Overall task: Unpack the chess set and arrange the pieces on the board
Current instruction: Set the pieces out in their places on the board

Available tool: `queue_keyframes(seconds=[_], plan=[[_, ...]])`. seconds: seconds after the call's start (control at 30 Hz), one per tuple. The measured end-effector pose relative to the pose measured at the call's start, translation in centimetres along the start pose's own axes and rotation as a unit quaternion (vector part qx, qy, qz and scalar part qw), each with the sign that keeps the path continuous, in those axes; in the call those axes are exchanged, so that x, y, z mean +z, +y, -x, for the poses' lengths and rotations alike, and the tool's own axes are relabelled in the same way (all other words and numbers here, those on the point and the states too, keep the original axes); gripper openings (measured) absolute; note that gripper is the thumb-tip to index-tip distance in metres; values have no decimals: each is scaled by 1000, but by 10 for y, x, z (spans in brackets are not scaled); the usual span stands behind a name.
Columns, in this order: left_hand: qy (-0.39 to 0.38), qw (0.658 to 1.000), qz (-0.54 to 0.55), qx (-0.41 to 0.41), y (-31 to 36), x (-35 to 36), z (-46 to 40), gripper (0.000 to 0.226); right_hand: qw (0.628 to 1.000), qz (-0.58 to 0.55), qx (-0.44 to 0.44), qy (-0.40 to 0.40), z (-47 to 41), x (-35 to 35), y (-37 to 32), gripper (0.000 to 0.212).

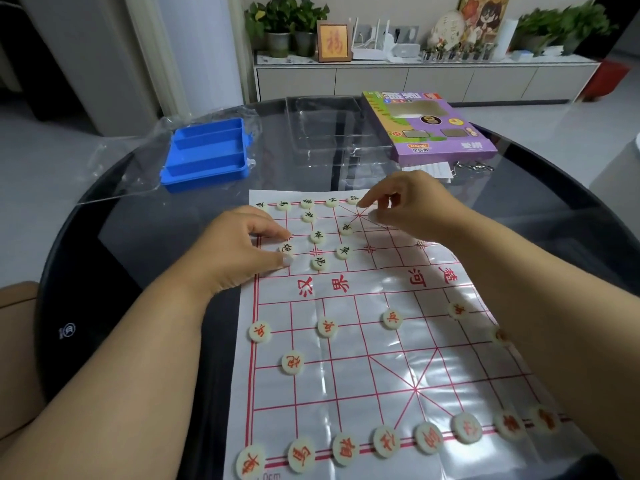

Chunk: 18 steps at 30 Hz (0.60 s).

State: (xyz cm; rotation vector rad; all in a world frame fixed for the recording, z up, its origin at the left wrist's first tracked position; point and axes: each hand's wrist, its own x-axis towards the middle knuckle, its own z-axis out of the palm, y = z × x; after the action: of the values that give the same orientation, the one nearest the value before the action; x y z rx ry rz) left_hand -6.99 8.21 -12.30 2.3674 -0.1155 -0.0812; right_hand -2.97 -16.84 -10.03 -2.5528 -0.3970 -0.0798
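As you look down, these lines map the far half of the board.
Left hand: near the far-left edge, thumb and forefinger pinching a black piece.
Right hand: by the far edge, fingers curled; holding anything: cannot tell.
Loose pieces: black cluster between your hands, nearer the left.
Open room: far-right points are bare.
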Motion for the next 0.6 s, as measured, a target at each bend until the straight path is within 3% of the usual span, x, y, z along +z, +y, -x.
queue_keyframes(seconds=[0.27,0.4,0.5,0.6], plan=[[21,999,-27,3,-2,3,-3,30,991,-100,80,28,5,-6,11,16],[71,997,9,2,-1,4,-4,21,995,-78,61,7,10,-4,7,12],[132,990,44,-11,-1,3,-4,28,998,-60,24,-11,16,0,-3,12],[134,990,35,-17,-1,4,-3,32,998,-38,-36,-39,22,9,-21,13]])
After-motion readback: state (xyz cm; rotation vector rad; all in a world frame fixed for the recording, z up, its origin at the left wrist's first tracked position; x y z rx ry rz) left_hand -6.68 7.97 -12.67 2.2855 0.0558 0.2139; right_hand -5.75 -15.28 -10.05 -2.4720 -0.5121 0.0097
